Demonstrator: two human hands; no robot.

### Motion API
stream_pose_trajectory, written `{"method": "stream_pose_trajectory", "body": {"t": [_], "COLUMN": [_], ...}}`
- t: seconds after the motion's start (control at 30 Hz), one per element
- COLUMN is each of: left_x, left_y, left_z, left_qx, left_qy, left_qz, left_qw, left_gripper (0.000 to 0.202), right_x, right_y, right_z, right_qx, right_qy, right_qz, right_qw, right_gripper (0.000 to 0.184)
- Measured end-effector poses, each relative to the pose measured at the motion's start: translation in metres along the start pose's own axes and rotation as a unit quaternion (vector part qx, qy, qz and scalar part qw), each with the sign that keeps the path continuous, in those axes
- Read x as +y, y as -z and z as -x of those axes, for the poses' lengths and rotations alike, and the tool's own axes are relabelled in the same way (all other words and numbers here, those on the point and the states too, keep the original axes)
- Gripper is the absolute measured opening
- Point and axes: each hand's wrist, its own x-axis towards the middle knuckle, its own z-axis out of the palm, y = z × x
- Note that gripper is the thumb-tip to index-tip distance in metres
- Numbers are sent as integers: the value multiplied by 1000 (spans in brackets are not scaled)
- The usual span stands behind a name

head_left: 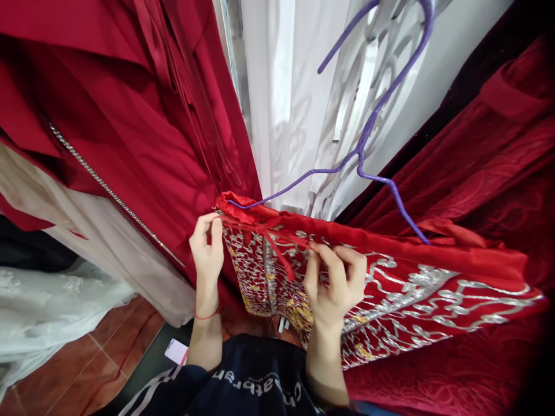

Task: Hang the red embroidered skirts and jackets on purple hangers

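Observation:
A red garment (403,312) with silver and gold embroidery hangs in front of me from a purple wire hanger (377,110). Its top edge is a gathered red satin band (390,245). A thin red ribbon (277,257) crosses the front just below the band, looped near its middle, with one tail dangling. My left hand (208,245) is closed in a pinch on the ribbon's end at the garment's left corner. Further right, fingers of my right hand (336,280) pinch the ribbon against the embroidered front. Both fingertip contacts are partly hidden.
Dark red clothing (130,115) with a sparkling trim hangs close on the left, above white lacy fabric (56,312). Red velvet fabric (489,156) hangs at the right. White fabric and an openwork white panel (368,69) stand behind the hanger. Below is a tiled floor (99,358).

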Motion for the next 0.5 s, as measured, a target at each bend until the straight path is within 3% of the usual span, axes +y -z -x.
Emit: {"method": "stream_pose_trajectory", "body": {"t": [0.1,0.17,0.23,0.33,0.5], "left_x": [-6,-6,-3,0,6], "left_y": [1,-2,-5,-6,7], "left_z": [9,14,20,25,25], "left_qx": [-132,-176,-180,-148,-154], "left_qy": [28,29,50,90,102], "left_qz": [141,177,168,146,140], "left_qw": [981,968,968,974,973], "left_gripper": [38,54,53,33,22], "right_x": [-13,-25,-35,-40,-39], "right_y": [-3,-13,-26,-45,-57], "right_z": [-4,-4,-3,-3,-10], "right_qx": [-14,-29,-59,-90,-85], "right_qy": [36,89,116,105,111], "right_qz": [-58,-92,-86,-45,-36], "right_qw": [998,991,988,989,989], "right_gripper": [22,22,26,31,25]}}
